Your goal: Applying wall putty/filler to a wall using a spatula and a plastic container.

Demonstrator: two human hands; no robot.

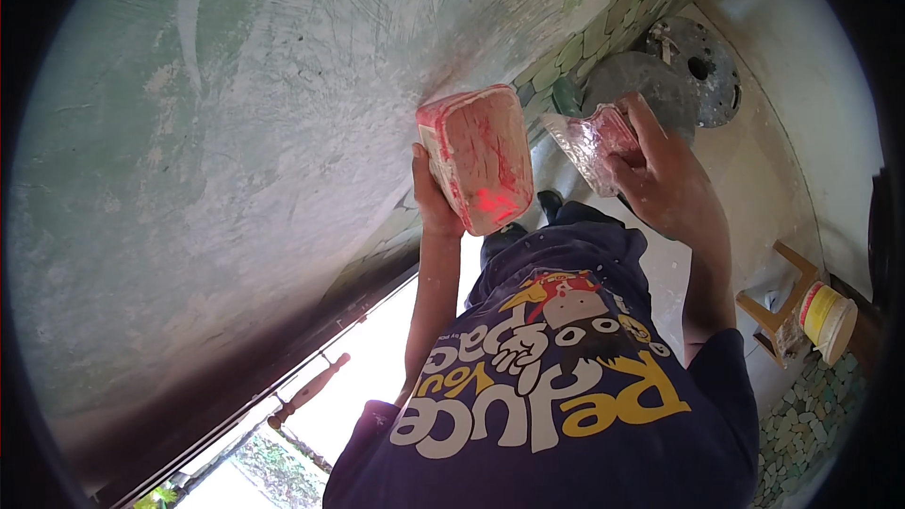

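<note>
My left hand (436, 200) grips a red rectangular plastic tub (483, 158) by its side, its opening turned up toward me. Pale putty is smeared over the tub's walls and rim. In my right hand (671, 190) is a putty knife (586, 149), with a wide, shiny blade and a reddish grip. The blade points left toward the tub, with a gap between them. Beyond both hands rises a greenish wall (283, 113) streaked with pale plaster. The tub is close to the wall; whether it touches cannot be made out.
Two grey round discs (707, 71) lie beyond my right hand, by a strip of green stone tiles (575, 55). At the right stand a brown stool (787, 302) and a yellow, red and white bucket (830, 322). A bright opening with a turned wooden piece (309, 392) is at lower left.
</note>
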